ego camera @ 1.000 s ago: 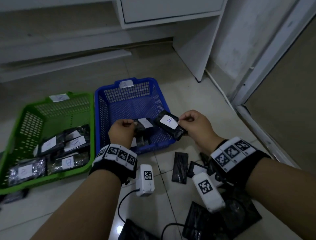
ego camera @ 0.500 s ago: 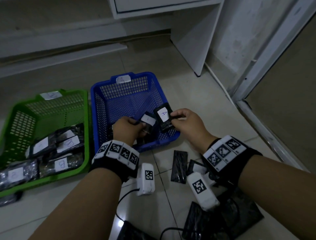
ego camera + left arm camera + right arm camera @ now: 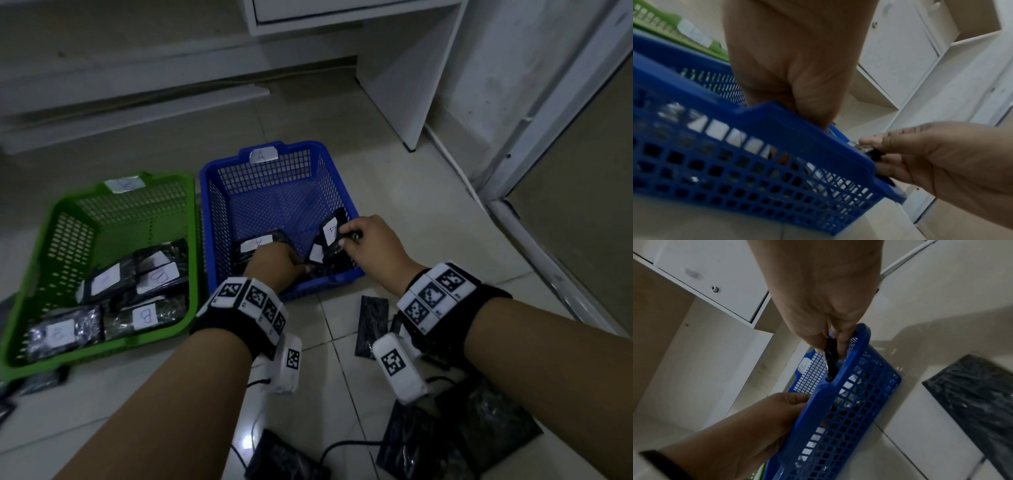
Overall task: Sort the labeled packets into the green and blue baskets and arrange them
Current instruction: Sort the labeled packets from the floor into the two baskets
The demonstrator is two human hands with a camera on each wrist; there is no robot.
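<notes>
While reaching over the near rim of the blue plastic mesh basket point(image 3: 219, 219), right hand point(image 3: 370, 246) pinching a black packet with a white "A" label point(image 3: 330, 231) against the basket's right wall; left hand point(image 3: 274, 267) down inside, grip state impossible to tell. Left of the basket, green plastic mesh basket point(image 3: 51, 246) holding "B" packets point(image 3: 145, 317).

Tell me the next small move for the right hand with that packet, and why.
Probably lower the packet flat onto the floor of the blue basket and let go. The right hand pinches it by its edge, tilted, already inside the basket near the right wall. Its label reads A, matching the basket's tag. The left hand is down among the other packets.
</notes>
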